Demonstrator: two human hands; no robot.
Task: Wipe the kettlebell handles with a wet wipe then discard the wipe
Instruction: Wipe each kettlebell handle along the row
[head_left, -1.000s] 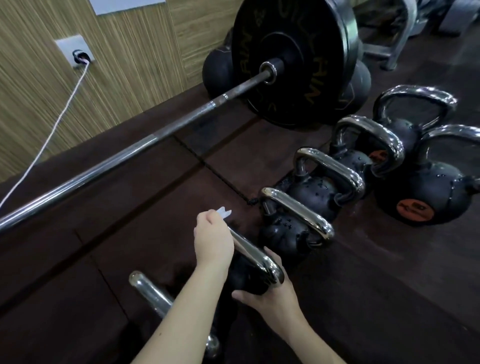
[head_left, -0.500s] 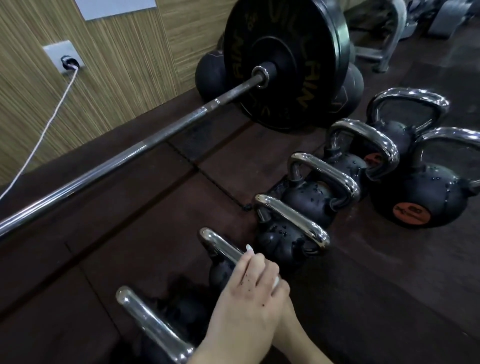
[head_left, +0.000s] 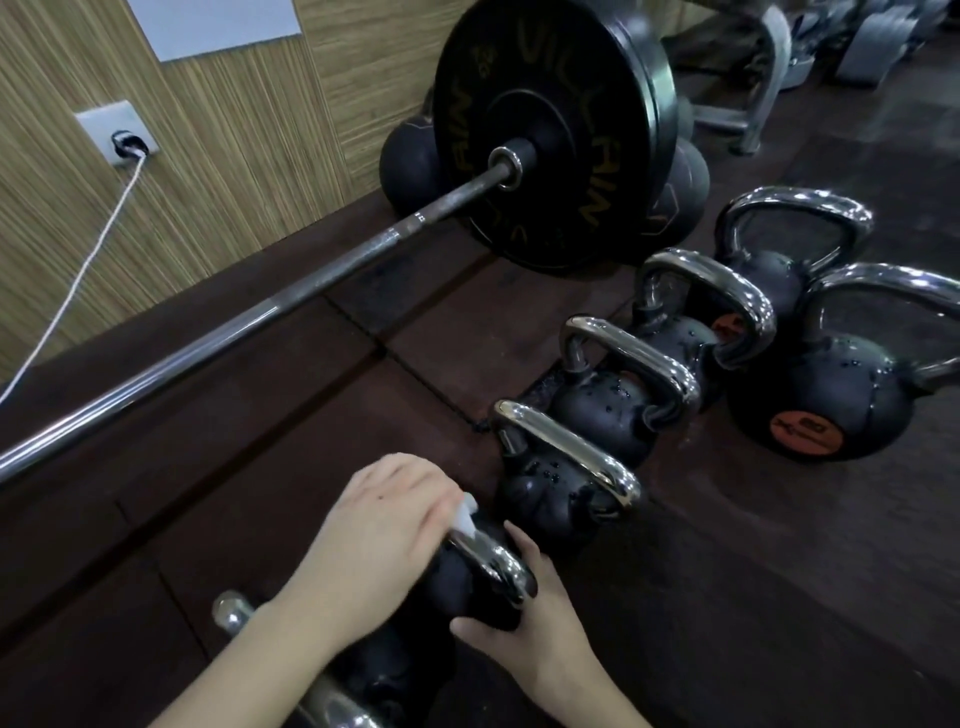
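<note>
Left hand (head_left: 382, 525) fingers clenched over the wet wipe (head_left: 466, 514), pressing it on the chrome handle (head_left: 493, 561) of the second kettlebell from us. Right hand (head_left: 524, 618) just under that handle, fingers wrapped on the black body, steadying it. We judge wiping is early: four handles beyond the fingers (head_left: 566, 449) look untouched; the nearest one's state we cannot tell; discard remains. Handle's long axis runs from the fingertips down-right toward the right hand; the wipe's free corner points away from us.

L hand (head_left: 384, 525) rubs wipe (head_left: 466, 514) on handle (head_left: 493, 564).
</note>
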